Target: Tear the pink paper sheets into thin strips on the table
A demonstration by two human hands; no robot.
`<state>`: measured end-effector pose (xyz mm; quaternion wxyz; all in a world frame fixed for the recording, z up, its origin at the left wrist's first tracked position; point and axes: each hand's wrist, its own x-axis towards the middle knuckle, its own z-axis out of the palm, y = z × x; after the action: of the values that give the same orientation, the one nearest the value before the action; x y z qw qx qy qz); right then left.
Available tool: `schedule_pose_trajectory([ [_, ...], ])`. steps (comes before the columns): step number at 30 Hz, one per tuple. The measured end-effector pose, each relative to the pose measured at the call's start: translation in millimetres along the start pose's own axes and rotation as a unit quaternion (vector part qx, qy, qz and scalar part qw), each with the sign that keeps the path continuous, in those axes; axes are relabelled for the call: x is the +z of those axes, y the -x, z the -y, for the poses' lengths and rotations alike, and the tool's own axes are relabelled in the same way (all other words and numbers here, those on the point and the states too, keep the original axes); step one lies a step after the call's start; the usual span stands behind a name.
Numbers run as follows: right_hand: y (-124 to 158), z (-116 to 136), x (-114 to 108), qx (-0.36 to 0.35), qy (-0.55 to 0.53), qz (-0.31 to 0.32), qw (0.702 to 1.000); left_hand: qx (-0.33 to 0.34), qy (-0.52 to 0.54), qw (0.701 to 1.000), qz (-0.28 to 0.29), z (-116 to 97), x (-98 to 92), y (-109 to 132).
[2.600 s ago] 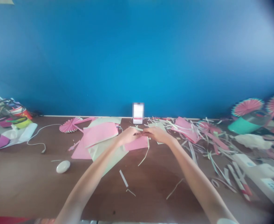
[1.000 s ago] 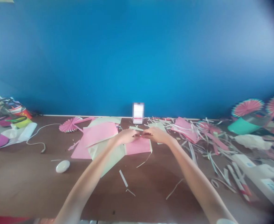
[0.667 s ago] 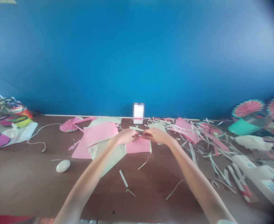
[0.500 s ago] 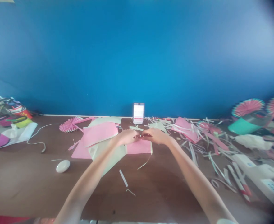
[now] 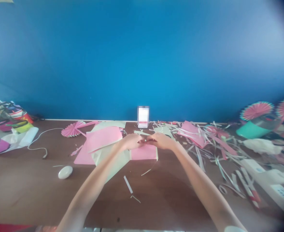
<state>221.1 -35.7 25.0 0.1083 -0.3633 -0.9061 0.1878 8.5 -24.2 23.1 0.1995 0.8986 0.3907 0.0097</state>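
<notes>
At the middle of the table my left hand [image 5: 133, 141] and my right hand [image 5: 161, 141] meet at the far edge of a pink sheet of paper [image 5: 144, 153]. Both have their fingers closed and pinched on that edge, the fingertips almost touching. The sheet's near part lies flat, with a thin pale strip along its right side. What the fingers cover of the far edge is hidden. Left of it, more pink paper [image 5: 104, 138] lies over pale green paper [image 5: 114, 162], partly behind my left forearm.
A blurred phone-like screen [image 5: 143, 116] stands against the blue wall. Paper strips [image 5: 200, 158] and a power strip [image 5: 267, 180] lie to the right, near a green visor [image 5: 254, 129]. A pink paper fan [image 5: 73, 129], a white mouse-like object [image 5: 65, 172] and a cable [image 5: 46, 132] are to the left.
Both hands stay at the sheet's far edge, with barely any movement. A thin loose strip by the sheet's lower right corner has shifted slightly.
</notes>
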Motion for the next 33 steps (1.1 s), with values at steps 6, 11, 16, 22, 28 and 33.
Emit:
schedule_pose_trajectory([
  [6,0.1,-0.1,1.9,0.007,-0.017,0.005,1.0,0.006,-0.024,1.0,-0.017,-2.9,1.7,-0.2],
  [11,-2.2,-4.8,6.2,-0.003,-0.03,0.022,0.999,-0.007,-0.028,1.0,-0.013,-1.1,5.5,-2.0],
  [16,-1.6,-4.7,2.7,-0.014,-0.018,0.01,1.0,-0.011,0.015,1.0,0.007,0.6,0.9,0.9],
  [22,0.1,-2.7,-0.1,0.014,-0.017,0.014,1.0,-0.027,0.017,0.999,-0.002,-0.2,-2.9,3.1],
  [28,-0.8,-3.8,1.9,0.011,-0.03,0.029,0.999,-0.017,0.007,1.0,-0.007,1.4,1.6,-2.0],
  [33,0.3,-2.7,0.5,0.01,-0.034,0.031,0.999,-0.015,0.031,0.999,-0.005,0.9,0.1,-0.6],
])
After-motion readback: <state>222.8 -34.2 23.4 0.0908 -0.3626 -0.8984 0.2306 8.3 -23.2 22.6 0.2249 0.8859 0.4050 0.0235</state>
